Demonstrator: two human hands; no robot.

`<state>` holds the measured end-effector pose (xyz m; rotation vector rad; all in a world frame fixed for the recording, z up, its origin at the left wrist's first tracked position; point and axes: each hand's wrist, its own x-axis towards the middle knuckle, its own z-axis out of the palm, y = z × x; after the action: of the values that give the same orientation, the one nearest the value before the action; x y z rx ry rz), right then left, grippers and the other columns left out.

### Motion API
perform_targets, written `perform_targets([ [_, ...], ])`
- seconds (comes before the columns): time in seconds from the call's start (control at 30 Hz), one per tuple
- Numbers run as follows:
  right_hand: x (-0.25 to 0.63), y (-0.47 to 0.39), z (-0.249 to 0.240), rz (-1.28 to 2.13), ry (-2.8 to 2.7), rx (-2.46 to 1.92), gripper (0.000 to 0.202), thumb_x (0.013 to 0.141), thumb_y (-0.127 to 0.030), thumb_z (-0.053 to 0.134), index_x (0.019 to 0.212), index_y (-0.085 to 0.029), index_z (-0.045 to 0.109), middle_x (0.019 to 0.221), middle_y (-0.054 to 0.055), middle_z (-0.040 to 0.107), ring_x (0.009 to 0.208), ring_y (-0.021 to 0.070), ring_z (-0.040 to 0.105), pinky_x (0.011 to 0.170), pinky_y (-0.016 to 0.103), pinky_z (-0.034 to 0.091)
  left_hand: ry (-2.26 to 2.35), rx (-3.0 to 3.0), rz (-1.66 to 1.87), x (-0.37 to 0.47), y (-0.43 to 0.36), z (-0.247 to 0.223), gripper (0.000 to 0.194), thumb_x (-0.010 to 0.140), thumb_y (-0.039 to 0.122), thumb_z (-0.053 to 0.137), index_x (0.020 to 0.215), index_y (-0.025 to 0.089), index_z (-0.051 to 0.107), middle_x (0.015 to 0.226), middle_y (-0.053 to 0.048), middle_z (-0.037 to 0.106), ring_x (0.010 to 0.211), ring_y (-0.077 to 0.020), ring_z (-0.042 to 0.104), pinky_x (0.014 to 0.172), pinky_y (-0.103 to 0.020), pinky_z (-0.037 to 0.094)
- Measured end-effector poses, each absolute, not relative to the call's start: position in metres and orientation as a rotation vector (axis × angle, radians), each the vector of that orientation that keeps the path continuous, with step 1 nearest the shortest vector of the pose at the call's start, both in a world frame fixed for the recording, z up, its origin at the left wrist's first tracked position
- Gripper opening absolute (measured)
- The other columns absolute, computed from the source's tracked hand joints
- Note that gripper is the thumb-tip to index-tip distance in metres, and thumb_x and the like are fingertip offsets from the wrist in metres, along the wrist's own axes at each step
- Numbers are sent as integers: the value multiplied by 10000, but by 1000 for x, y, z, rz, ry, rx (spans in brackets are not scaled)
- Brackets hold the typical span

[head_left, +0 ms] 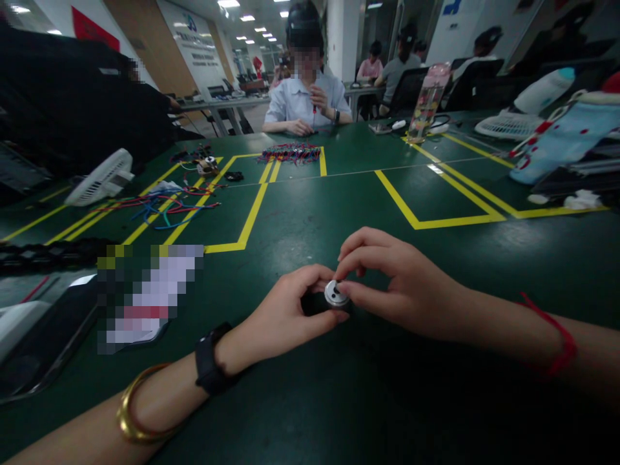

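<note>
A small round silver metal part with dark holes in its top face sits low over the green table. Around its side curl the fingers and thumb of my left hand, which is closed on it. My right hand is bent over from the right, with thumb and fingertips drawn together at the part's upper edge. Whatever those fingertips pinch is too small or hidden to make out. A dark watch and a gold bangle are on my left arm, a red string on my right wrist.
Loose wires and a white fan lie at left, near a blurred paper. Yellow tape marks the green table. Across sits a person beside a wire bundle. A bottle stands right.
</note>
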<state>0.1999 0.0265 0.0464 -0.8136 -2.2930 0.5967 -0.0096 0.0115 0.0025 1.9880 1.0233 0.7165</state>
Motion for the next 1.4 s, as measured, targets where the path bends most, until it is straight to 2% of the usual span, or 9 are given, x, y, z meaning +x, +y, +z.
perform_targets([
  [0.13,218,28,38,629,-2235,-900,76,842,-178,642,914,-166,664,957,37,574,805,132,565,708,260,474,981,1948,714,-9,12,5,318,793,214,726,1079,201,587,1022,3,661,928,-145,633,838,-264,498],
  [0.23,231,25,22,714,-2401,-985,77,843,-191,635,908,-186,677,1005,51,574,890,166,575,784,305,483,974,1939,703,-8,12,7,307,802,209,715,1081,199,589,1015,2,665,919,-136,639,835,-254,503],
  [0.37,237,21,5,658,-2538,-990,140,855,-230,619,979,-206,679,1073,72,576,996,221,550,866,385,464,974,1944,702,-8,12,7,303,810,215,709,1086,199,585,1026,-1,664,930,-136,641,841,-253,506],
  [0.47,241,21,3,758,-2397,-1006,192,870,-265,617,1049,-203,647,1087,69,585,972,201,566,839,352,482,976,1950,684,-8,12,8,306,815,226,705,1092,199,579,1037,-10,663,938,-145,643,848,-269,509],
  [0.57,246,23,5,904,-2175,-1124,165,902,-308,583,1022,-210,640,1025,52,615,887,180,596,758,320,499,987,1953,663,-10,11,8,308,819,240,701,1097,197,577,1055,-22,661,955,-160,641,860,-292,511],
  [0.63,248,25,6,953,-2101,-1167,147,910,-317,570,986,-218,649,983,42,635,886,186,608,762,326,498,998,1959,658,-10,11,9,320,819,249,702,1108,197,576,1071,-30,660,966,-170,638,867,-306,509],
  [0.97,249,23,4,908,-2236,-1085,133,902,-279,581,985,-222,667,1021,59,642,921,197,609,802,355,498,989,1965,677,-8,10,11,319,808,239,708,1099,186,589,1050,-43,668,939,-180,640,850,-314,512],
  [1.4,248,23,2,865,-2322,-1031,112,912,-264,572,971,-225,659,1030,50,616,948,180,601,818,330,492,937,1953,754,-7,11,8,338,790,208,726,1103,171,603,1064,-40,668,948,-158,643,847,-268,512],
])
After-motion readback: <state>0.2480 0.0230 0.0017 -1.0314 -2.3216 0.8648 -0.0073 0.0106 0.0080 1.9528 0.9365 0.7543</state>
